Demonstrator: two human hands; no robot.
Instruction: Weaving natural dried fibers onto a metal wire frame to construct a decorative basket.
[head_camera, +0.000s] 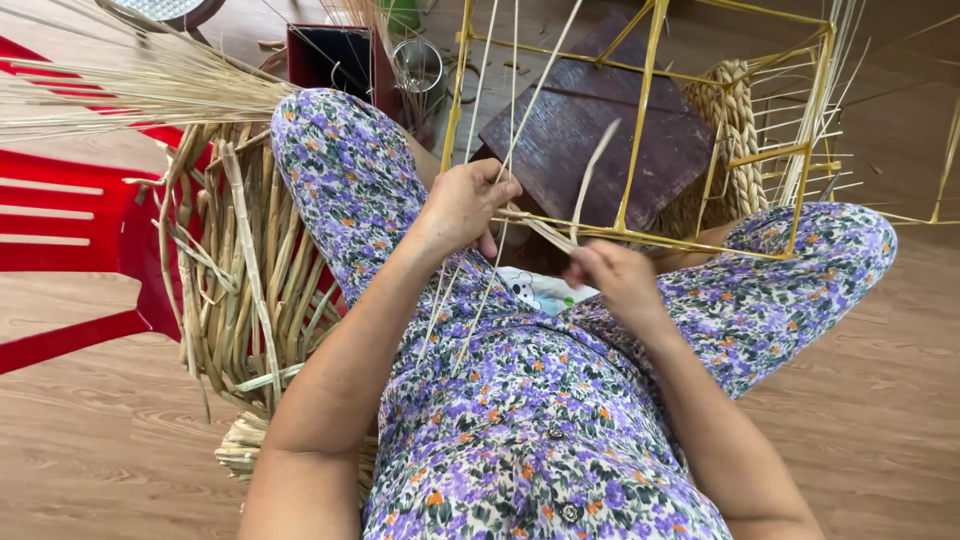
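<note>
A yellow wire frame stands tilted between my knees, with pale straw strands running up along it. My left hand is closed around several of these strands near the frame's lower bar. My right hand pinches a flat dried strip that bends upward beside the bar. Both hands sit close together over my lap in flowered purple clothing. A braided rope section is wound on the frame's right side.
A bundle of dried reeds leans against my left leg. A red plastic chair stands at the left. A dark wooden board lies under the frame. A metal cup and dark red box sit behind. Wooden floor surrounds.
</note>
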